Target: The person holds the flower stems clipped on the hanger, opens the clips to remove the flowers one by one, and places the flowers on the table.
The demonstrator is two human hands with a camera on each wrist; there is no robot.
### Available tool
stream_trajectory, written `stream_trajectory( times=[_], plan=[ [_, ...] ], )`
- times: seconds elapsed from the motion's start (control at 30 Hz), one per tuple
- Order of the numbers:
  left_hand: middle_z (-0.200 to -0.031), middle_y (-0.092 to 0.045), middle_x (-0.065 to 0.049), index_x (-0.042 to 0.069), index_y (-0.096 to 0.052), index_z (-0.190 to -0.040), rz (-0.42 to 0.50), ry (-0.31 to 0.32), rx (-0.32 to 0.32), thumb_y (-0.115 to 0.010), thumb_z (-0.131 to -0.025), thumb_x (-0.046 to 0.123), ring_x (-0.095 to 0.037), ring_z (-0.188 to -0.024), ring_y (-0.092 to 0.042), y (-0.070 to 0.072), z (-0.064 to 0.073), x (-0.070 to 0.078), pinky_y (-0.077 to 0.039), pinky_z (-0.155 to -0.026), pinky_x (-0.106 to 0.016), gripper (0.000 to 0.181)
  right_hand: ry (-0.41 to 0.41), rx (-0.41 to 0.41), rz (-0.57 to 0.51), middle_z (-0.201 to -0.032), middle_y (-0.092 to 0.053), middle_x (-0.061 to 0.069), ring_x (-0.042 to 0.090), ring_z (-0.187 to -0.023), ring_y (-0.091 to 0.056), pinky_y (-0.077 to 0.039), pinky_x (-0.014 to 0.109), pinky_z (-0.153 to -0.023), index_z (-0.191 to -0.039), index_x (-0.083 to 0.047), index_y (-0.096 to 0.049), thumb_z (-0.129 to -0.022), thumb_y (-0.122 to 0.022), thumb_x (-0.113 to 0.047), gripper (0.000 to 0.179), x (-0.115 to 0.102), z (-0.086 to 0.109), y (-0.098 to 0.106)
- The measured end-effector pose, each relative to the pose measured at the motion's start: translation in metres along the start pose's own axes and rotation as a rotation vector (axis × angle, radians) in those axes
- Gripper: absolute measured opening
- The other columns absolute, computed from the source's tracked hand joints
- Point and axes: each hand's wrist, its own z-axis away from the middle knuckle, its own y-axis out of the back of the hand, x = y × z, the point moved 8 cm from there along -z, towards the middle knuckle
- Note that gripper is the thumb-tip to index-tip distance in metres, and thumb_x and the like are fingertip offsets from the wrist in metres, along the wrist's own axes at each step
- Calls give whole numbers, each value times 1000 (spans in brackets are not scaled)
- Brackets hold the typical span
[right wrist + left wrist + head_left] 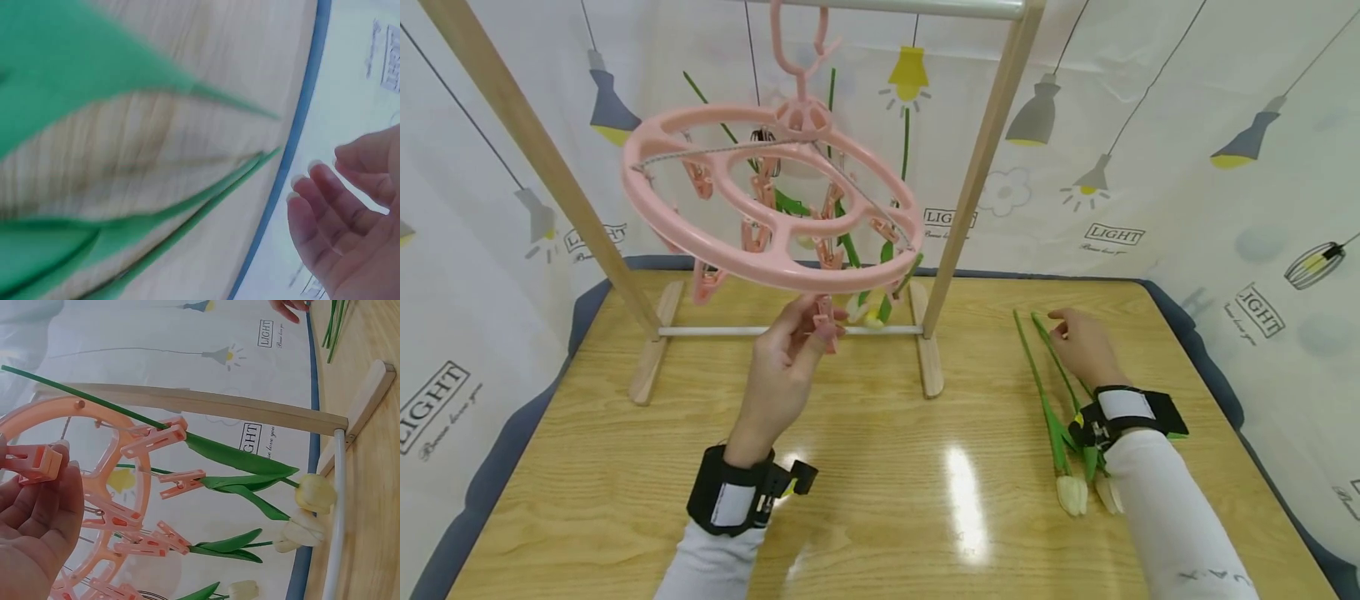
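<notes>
A pink round clip hanger hangs from the bar of a wooden stand. My left hand pinches one of its clothespins at the near side of the ring, between thumb and fingers. Behind that hand, in the left wrist view, other pink clothespins grip the stems of several tulips, whose blooms hang down. Over on the right, my right hand is just above the stem ends of white tulips lying on the table. Its fingers are loosely bent, with nothing between them in the right wrist view.
The stand's wooden posts and feet flank the hanger, and a white lower rod joins them near the table. A printed lamp-pattern sheet rises behind and at both sides.
</notes>
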Motion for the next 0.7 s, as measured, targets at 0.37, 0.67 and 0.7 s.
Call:
stream_trajectory(
  times=[0.37,0.67,0.7],
  plan=[
    [-108,-62,-33,-8,-47,-135,79,27,-50,-53,-98,1,-13,-91,-62,-2,0,4,-51,-72,-13,39,171,-121,-153,-112,-67,26,36,-99,-61,-52,54,-80,-127,2,-58,-101,-49,-17,33,-80,-6,-11],
    [-107,-60,-34,-12,-46,-135,155,24,-50,-51,-96,-7,-11,-88,-62,-6,-2,5,-53,-70,-13,40,298,-185,-551,-136,-57,20,30,-123,-52,-44,54,-102,-145,-10,-42,-97,-58,-29,54,-177,-6,-2],
    [-107,-61,-35,-11,-46,-134,156,28,-51,-52,-96,-6,-10,-87,-62,-7,-2,4,-52,-70,-13,39,303,-186,-575,-138,-55,20,30,-124,-51,-42,54,-104,-146,-11,-40,-96,-60,-29,56,-184,-6,-2]
  ],
)
